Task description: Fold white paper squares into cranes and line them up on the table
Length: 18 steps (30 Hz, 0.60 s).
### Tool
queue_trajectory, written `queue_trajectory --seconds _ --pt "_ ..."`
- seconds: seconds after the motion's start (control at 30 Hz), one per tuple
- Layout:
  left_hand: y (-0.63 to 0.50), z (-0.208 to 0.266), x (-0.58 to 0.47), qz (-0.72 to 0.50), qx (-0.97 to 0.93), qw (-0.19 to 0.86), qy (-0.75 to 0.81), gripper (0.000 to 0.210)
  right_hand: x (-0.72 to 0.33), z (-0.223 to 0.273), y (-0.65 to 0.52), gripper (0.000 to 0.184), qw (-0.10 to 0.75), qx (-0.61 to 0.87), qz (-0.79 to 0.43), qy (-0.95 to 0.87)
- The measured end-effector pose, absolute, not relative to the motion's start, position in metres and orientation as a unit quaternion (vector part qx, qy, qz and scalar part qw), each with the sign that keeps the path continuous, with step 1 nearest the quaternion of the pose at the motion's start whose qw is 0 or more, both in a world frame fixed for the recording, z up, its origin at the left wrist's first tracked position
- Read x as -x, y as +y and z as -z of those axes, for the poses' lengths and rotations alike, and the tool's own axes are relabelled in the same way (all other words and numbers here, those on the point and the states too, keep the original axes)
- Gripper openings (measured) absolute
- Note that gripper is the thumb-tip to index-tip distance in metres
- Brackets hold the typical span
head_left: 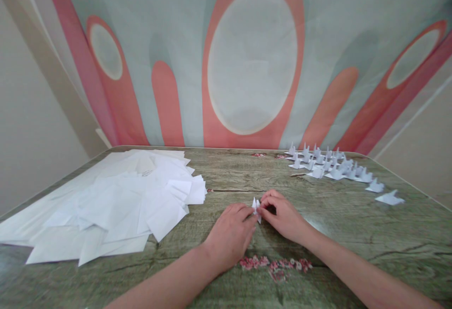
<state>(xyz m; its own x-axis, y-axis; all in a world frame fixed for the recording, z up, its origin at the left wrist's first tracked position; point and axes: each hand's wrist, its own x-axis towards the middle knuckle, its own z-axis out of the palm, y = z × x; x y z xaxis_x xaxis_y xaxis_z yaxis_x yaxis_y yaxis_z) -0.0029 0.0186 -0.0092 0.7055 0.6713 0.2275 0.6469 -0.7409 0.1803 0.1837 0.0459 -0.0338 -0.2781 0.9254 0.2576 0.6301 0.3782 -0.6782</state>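
Note:
A small folded white paper piece [254, 204], with narrow points sticking up, is between my hands near the middle of the table. My left hand [233, 231] has its fingertips closed on the left side of the piece, palm toward the table. From the right, my right hand [280, 212] pinches the piece between thumb and forefinger. The fingers hide part of the folded paper, and its lower tip shows just below them. Several finished white paper cranes [335, 170] stand in rows at the back right.
On the left lies a wide, loose pile of white paper sheets [116, 210]. One paper crane [390, 198] sits at the right end of the group. The wood-patterned table [226, 172] meets a printed backdrop [190, 78] at its far edge.

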Motion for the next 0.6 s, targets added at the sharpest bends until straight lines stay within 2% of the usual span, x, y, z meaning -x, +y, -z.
queue_trajectory --seconds 0.6 --pt "0.0209 0.0040 0.0007 -0.116 -0.928 0.015 0.353 0.029 -0.1823 0.0415 0.0480 0.013 0.286 0.534 -0.150 -0.782"
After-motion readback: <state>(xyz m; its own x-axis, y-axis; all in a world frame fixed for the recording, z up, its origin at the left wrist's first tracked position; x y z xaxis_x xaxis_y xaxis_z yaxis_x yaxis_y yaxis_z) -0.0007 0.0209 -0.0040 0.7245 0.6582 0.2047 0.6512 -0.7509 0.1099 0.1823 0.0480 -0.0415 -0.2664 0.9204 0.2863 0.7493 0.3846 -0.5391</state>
